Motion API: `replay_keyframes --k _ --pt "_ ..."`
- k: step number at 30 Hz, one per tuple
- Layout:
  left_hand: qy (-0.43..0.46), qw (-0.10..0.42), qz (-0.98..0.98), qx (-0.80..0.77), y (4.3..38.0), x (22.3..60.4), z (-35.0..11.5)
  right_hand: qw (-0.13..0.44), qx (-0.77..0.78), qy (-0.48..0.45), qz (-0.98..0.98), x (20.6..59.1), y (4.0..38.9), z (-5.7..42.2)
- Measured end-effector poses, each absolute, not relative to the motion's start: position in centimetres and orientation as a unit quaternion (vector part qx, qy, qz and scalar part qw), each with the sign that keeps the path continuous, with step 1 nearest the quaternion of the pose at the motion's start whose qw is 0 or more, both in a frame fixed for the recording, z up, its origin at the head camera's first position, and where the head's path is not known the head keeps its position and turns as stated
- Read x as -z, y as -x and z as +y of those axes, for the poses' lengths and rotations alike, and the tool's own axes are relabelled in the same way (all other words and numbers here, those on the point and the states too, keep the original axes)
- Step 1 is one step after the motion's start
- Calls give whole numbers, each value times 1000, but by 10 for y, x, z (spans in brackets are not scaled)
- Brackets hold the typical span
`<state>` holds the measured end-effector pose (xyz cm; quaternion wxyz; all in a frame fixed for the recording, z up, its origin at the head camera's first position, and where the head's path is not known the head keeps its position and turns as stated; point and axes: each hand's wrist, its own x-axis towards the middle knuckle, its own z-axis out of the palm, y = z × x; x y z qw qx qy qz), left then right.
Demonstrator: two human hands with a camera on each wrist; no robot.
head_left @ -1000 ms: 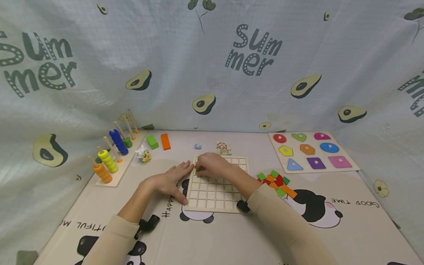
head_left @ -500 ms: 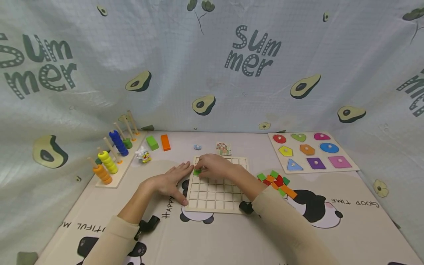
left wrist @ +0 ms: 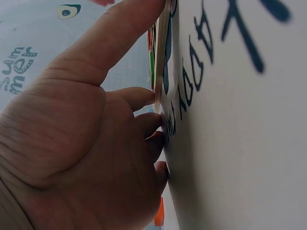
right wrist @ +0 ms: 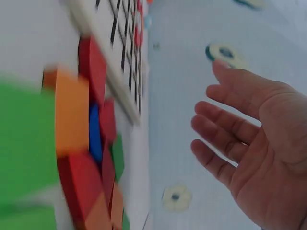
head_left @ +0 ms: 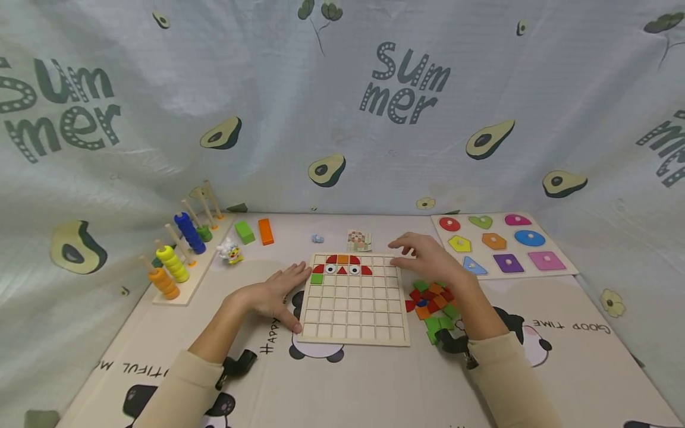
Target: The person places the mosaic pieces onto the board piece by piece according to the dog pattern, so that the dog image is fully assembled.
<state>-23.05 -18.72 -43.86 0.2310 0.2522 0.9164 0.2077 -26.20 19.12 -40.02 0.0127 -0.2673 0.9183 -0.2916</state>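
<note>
A wooden grid board (head_left: 354,334) lies in the middle of the table. Its top rows hold red pieces, an orange piece (head_left: 343,259), two eye tiles (head_left: 330,269) and a green square (head_left: 317,279) at the left. My left hand (head_left: 273,295) rests flat along the board's left edge, fingers spread and thumb at the lower corner. My right hand (head_left: 428,257) is raised over the board's upper right side, fingers loosely bent and holding nothing, as the right wrist view also shows. Below it, right of the board, lies a pile of coloured tiles (head_left: 432,300).
A small picture card (head_left: 359,240) and a tiny blue figure (head_left: 318,238) lie behind the board. Further left stand a ring-stacking rack (head_left: 184,285), a white toy figure (head_left: 230,252), a green block (head_left: 244,232) and an orange block (head_left: 266,231). A shape puzzle (head_left: 503,270) sits back right.
My right hand has let go of the green square in the board's second cell row area and moved right, uncovering the red, orange and eye tiles. My left hand stays put.
</note>
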Motion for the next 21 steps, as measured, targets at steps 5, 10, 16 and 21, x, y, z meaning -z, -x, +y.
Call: replay_keyframes --k 5,10,16,21 --pt "-249 231 917 -206 230 440 -188 66 299 218 927 409 268 226" --pt "-252 230 918 -205 231 441 -188 147 322 195 915 415 267 242" --pt "-252 233 915 -211 231 440 -187 193 306 192 912 419 265 248" --pt "-253 233 914 -216 232 440 -188 231 311 212 897 422 264 243"
